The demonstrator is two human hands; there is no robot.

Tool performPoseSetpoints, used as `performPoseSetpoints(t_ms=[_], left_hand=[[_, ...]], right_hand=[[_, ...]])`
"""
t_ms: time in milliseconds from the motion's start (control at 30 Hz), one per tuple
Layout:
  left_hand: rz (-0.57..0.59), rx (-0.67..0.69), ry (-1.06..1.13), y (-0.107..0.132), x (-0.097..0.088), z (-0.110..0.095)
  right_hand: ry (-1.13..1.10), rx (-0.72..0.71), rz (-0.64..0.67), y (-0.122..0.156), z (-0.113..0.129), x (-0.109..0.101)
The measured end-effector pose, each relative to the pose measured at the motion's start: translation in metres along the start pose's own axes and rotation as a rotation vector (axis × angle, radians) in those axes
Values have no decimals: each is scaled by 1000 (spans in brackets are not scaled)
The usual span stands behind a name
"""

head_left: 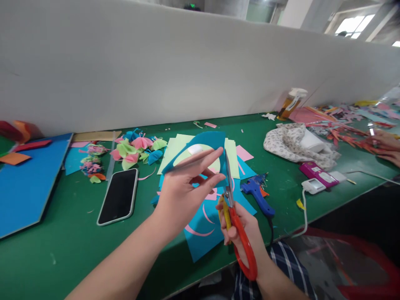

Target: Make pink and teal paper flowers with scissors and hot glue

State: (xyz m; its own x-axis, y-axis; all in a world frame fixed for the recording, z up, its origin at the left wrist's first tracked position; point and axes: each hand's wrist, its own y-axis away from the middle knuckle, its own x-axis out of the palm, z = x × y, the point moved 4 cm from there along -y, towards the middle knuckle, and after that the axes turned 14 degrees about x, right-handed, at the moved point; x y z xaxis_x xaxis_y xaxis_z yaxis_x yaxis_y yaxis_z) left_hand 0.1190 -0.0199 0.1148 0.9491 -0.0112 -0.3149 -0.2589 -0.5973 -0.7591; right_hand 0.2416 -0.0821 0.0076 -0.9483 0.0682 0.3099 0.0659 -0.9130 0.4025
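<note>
My left hand [190, 179] pinches a piece of blue paper [208, 139] with a large curved cut-out, held above the table. In my right hand [243, 229] is a pair of scissors [242, 237] with red handles, its blades pointing up along the paper's right edge. Something yellow [225, 212] also shows between the right fingers beside the scissors. Below both hands lie pale green sheets [231, 160], blue sheets [200, 243] and curved pink paper strips [200, 232]. How far the blades are apart is hard to make out.
A phone [118, 198] and folded paper flowers [131, 148] lie at left, near a blue board [28, 183]. To the right are a blue glue gun [259, 193], a patterned cloth [281, 143], a purple device [318, 173] and a bottle [290, 104]. Another person's hand [387, 143] shows at far right.
</note>
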Motion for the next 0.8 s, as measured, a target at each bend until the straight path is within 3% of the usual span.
performPoseSetpoints(t_ms=[800], left_hand=[[-5, -36, 50, 1, 0, 1]], right_hand=[[-43, 25, 10, -2, -1, -1]])
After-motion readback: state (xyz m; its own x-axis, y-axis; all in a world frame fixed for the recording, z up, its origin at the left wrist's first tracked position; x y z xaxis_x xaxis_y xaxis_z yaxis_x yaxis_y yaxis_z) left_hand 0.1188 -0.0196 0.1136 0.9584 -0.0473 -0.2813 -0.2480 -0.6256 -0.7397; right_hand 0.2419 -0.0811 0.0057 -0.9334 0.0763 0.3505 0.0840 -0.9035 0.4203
